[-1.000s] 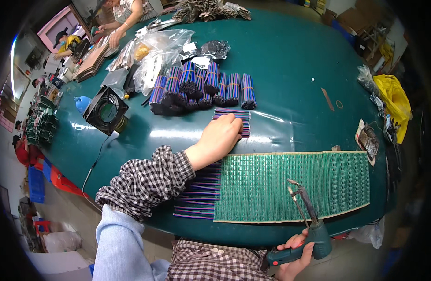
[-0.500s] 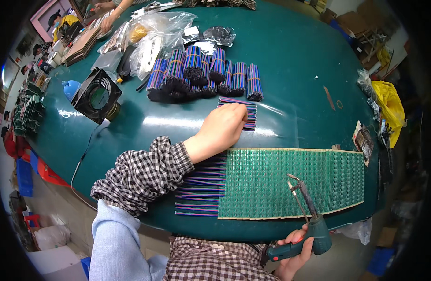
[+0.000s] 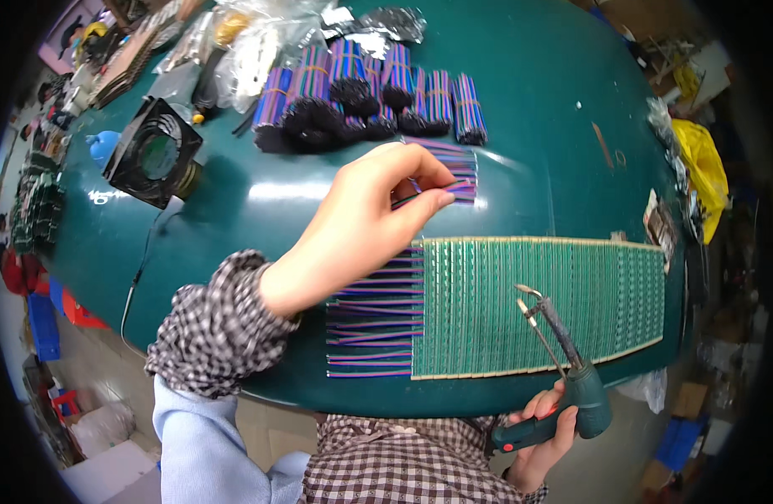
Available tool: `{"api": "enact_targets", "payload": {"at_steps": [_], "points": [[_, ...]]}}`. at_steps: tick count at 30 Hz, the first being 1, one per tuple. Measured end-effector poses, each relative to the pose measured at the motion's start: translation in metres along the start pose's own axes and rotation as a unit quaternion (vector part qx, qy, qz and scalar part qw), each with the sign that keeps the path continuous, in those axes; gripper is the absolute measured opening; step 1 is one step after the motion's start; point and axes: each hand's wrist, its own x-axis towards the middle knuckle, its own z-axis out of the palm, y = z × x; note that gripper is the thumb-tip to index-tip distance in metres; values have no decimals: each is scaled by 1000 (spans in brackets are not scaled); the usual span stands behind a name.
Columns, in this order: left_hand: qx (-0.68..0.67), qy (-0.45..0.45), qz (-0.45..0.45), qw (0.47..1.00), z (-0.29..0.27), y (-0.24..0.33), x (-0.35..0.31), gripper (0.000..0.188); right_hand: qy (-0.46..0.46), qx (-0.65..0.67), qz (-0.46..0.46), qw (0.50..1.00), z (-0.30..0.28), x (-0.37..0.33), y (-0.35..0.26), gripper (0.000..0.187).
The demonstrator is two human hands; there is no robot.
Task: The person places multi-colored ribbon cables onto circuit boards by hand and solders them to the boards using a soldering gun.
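My left hand reaches over a small pile of loose multicoloured ribbon wires. Its thumb and fingertips close around a wire strip at the pile's near side. My right hand, at the table's front edge, grips a dark green soldering gun. The gun's bent tip and a thin feed tube point up over a wide panel of green circuit boards. Several wire strips lie side by side along the panel's left edge, the upper ones partly covered by my left forearm.
Rubber-banded wire bundles stand beyond the pile. A black square fan with its cable is at left, near a blue round object. Plastic bags lie at the back; a yellow bag is at the right edge.
My left hand has turned from a knuckles-up position over the pile to a thumb-and-finger hold on a wire strip. The whole view has shifted slightly. My right hand keeps the soldering gun.
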Motion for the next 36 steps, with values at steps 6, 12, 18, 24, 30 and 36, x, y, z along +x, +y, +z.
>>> {"api": "enact_targets", "payload": {"at_steps": [6, 12, 18, 24, 30, 36], "points": [[80, -102, 141, 982, 13, 20, -90, 25, -53, -18, 10, 998, -9, -9, -3, 57], [213, -138, 177, 951, 25, 5, -129, 30, -57, -13, 17, 998, -13, -19, 2, 62], [314, -104, 244, 911, 36, -5, -136, 37, -43, -78, 21, 996, -15, -33, 4, 62], [349, -97, 263, 894, 43, -7, -137, 36, -33, -153, -2, 988, -8, -45, 7, 62], [352, -83, 266, 893, 41, -8, -137, 35, -46, -158, 42, 985, -6, -53, 2, 64], [341, -71, 264, 899, 45, -11, -137, 35, -67, -187, 62, 978, -8, -57, -2, 64]]}}
